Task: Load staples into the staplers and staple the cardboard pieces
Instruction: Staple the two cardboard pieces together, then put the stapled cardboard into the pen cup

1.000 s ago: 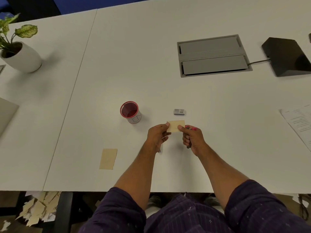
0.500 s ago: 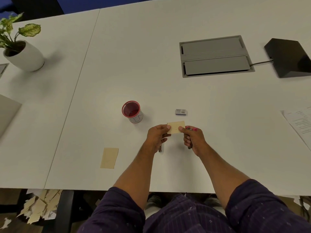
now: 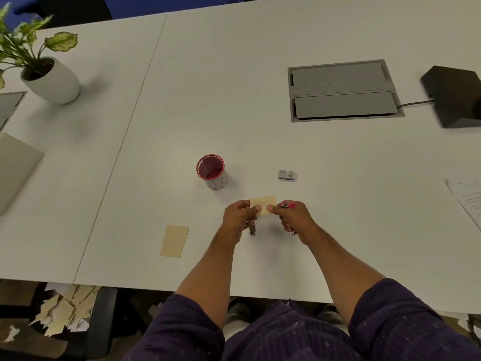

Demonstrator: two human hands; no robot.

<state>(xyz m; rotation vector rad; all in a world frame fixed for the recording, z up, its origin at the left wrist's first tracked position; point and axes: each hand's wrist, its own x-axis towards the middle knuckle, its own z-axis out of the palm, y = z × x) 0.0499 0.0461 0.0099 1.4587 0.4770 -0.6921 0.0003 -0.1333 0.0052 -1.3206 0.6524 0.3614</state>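
On the far left of the white table (image 3: 260, 131) stands a leafy plant in a smooth, rounded white pot (image 3: 53, 82). Nearer the front edge lies a flat tan cardboard piece (image 3: 174, 241), rectangular and matte, apparently waiting its turn. Beyond it stands a red-rimmed cylindrical cup (image 3: 213, 171), its inside dark red.

The left hand (image 3: 238, 217) pinches the left edge of a second cardboard piece (image 3: 263, 204) between thumb and forefinger, its other fingers curled over a slim metal object (image 3: 252, 229) that pokes out below; whether that is a stapler is unclear. The right hand (image 3: 292, 217) pinches the card's right edge while its remaining fingers wrap a small pink stapler (image 3: 287, 205), whose glossy nose and metal tip show past the knuckles. The card is raised just above the table between both grips, and whether it holds a staple cannot be told.

Beyond the hands lies a small grey staple box (image 3: 286, 175), closed as far as can be seen. Judging by this, loading may be done, with at least the card on the table left to staple.

Further right sit a grey recessed cable hatch (image 3: 343, 91), a black angular device (image 3: 455, 96) and printed paper (image 3: 468, 196).
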